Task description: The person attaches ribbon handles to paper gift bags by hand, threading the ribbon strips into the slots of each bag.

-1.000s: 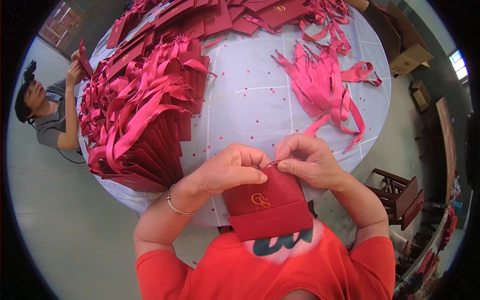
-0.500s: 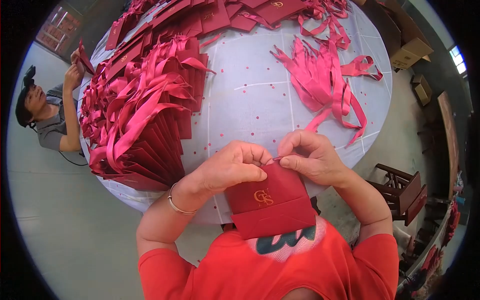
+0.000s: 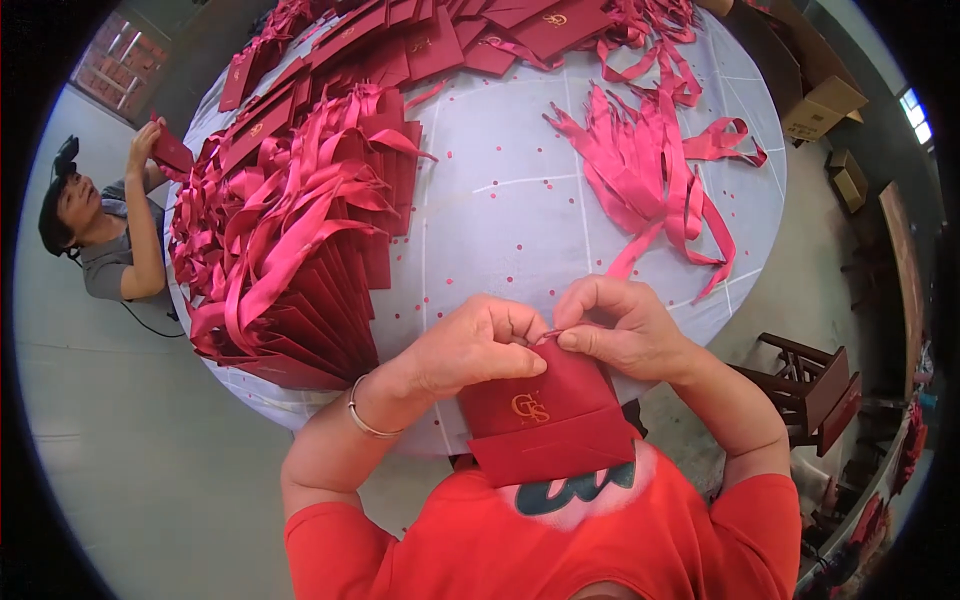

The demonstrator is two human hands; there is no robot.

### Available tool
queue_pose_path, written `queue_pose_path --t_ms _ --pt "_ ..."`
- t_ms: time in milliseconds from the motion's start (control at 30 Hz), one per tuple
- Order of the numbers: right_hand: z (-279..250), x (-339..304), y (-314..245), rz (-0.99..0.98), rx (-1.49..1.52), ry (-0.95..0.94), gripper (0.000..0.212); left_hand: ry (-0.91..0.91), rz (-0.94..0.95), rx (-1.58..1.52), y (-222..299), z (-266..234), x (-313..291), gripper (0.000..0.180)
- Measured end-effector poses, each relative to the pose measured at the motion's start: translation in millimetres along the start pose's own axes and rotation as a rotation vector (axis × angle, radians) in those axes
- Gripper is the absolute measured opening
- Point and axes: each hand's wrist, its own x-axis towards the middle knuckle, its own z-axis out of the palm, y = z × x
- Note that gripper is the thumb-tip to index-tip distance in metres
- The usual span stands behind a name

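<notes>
Head view question, folks: what are the two hands actually up to, and where's the bag [image 3: 540, 385]?

Right in front of the person's red shirt [image 3: 430, 535], at the near edge of the worktop [image 3: 480, 235]. It's a small dark red paper one with a gold mark on the front, and its folded bottom points toward the body.

Gotcha. And the fingers?

Left hand [image 3: 485, 345] has thumb and fingers closed on the bag's top edge, near the middle. Right hand [image 3: 625, 325] is right beside it, thumb and forefinger pinched on a thin strip [image 3: 555, 334] at that same edge. Can't tell exactly how the strip sits in the bag, it's too small and half covered.

What else is lying about?

Big bunch of red bags [image 3: 335, 290] on the left, packed side by side with pink ribbons draped over them. More flat bags [image 3: 435, 45] overlap at the far side. Over on the right there's a loose heap of pink ribbons [image 3: 635, 175], plus little red dots scattered across the white cloth.

Anyone else around?

Yep, a co-worker [image 3: 105, 235] at the far left, holding up a red piece [image 3: 172, 152].
</notes>
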Motion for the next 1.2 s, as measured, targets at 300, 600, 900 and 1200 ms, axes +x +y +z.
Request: queue_pose_path --t_ms 300,600,900,1200 --pt "0.4 0.3 -2.6 -0.027 -0.056 0.033 0.011 0.114 -0.011 0.102 2.6 6.5 -2.7 0.007" --pt "3.8 -0.3 -1.0 -0.022 -0.048 0.121 0.01 0.247 0.04 0.284 -0.6 8.4 -3.0 0.006" --pt "7.4 -9.4 -24.0 -0.502 -0.621 0.296 0.022 0.306 0.073 0.276 2.5 13.6 -4.6 0.008" --pt "21.1 -7.5 -21.2 -0.64 -0.864 0.195 0.024 0.3 0.082 0.418 -1.7 5.6 -1.6 0.015"
